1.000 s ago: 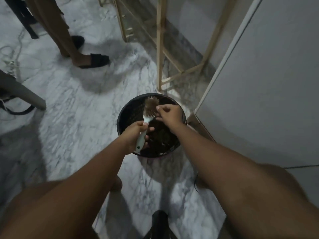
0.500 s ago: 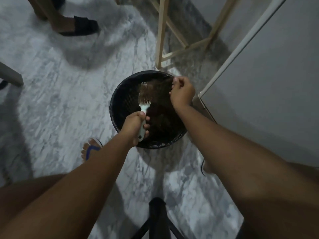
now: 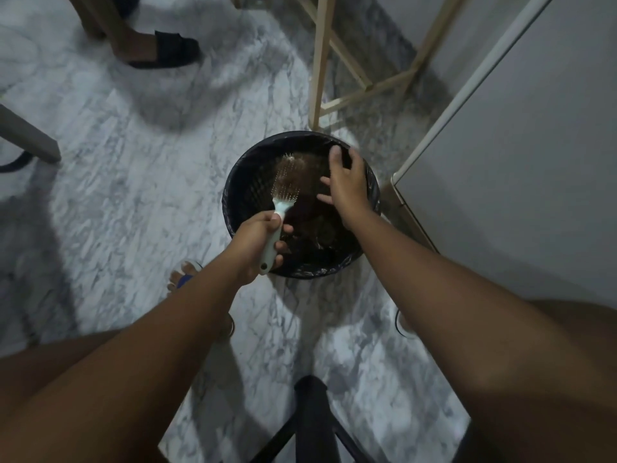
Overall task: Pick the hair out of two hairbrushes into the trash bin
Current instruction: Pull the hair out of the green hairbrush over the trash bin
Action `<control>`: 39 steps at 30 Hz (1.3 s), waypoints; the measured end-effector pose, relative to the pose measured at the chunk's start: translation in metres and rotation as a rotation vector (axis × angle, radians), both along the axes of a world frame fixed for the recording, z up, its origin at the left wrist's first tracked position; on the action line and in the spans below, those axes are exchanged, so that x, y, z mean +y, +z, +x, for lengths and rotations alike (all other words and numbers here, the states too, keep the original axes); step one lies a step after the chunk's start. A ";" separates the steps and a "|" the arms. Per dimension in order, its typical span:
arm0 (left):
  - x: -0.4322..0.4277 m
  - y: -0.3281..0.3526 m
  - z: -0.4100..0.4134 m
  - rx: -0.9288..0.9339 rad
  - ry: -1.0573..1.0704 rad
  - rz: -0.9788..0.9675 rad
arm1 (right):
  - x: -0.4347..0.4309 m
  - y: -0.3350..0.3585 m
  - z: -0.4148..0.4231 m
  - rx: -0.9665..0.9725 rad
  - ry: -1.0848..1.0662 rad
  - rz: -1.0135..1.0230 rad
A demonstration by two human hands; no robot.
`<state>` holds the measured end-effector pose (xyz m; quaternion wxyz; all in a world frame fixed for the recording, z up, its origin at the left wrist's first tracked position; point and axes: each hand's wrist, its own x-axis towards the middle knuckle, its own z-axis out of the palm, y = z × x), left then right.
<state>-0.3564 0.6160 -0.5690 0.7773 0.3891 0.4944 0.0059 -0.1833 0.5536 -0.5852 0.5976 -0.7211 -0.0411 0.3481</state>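
**Brush over the bin, right grip free beside it**

The pale mint plastic hairbrush with metal pins (image 3: 281,198) hangs over the left half of the round black trash bin lined with a dark bag (image 3: 235,182), pins turned up toward you. A mat of brownish hair (image 3: 291,168) sits in the far part of the head. Your left grip (image 3: 258,243) is clenched round the handle at the bin's near rim. The brush's long axis therefore runs away from you and slightly right, handle near, head far.

Your right grip (image 3: 345,188) is released, fingers spread, hovering over the bin's right half just beside the brush head. The light is dim, so I cannot tell whether loose strands cling to those fingers. The hairy head lies to the left of that grip, which is the free one and the nearer to the hair. To my eye the next pluck calls for a short reach leftward onto the far end of the head.

No second brush is in view. The bin stands on a grey-veined white marble floor (image 3: 133,202), with a light wooden frame (image 3: 320,68) just behind it and a white cabinet panel (image 3: 521,155) to its right. Another person's foot in a black slipper (image 3: 167,50) stands well apart, at the far left.
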 end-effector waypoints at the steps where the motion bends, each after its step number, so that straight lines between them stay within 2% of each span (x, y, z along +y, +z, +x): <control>1: 0.000 -0.001 -0.001 -0.009 -0.010 -0.006 | 0.002 0.000 -0.001 -0.048 0.065 0.021; 5: -0.004 -0.002 -0.002 -0.039 -0.033 -0.013 | 0.011 0.000 -0.003 -0.464 0.181 -0.052; 7: -0.006 -0.001 -0.001 -0.048 -0.064 0.010 | 0.013 -0.001 -0.001 -0.542 0.132 -0.072; 10: -0.005 -0.005 -0.003 -0.044 -0.044 0.005 | 0.012 0.003 0.006 -0.565 0.067 -0.067; 15: 0.001 -0.023 -0.019 0.032 0.195 -0.107 | 0.011 0.026 0.025 -0.599 -0.170 0.017; 18: 0.001 -0.029 -0.030 0.064 0.203 -0.105 | 0.006 0.029 0.033 -0.639 -0.256 -0.005; 20: 0.001 -0.029 -0.032 0.055 0.183 -0.103 | 0.002 0.019 0.032 -0.636 -0.137 -0.110; 23: 0.000 -0.025 -0.027 0.032 0.135 -0.089 | -0.007 0.002 0.020 -0.528 0.246 -0.387; 25: -0.001 -0.021 -0.022 0.022 0.100 -0.087 | -0.010 -0.003 0.010 -0.449 0.375 -0.422; 30: -0.005 -0.012 -0.011 0.014 0.041 -0.126 | -0.007 -0.008 -0.014 -0.274 0.364 -0.156; 35: -0.009 -0.006 -0.006 -0.031 -0.012 -0.058 | -0.006 -0.012 -0.019 -0.410 0.213 -0.140; 39: -0.012 -0.008 -0.001 -0.029 -0.013 -0.017 | -0.005 -0.007 -0.015 -0.602 0.184 -0.139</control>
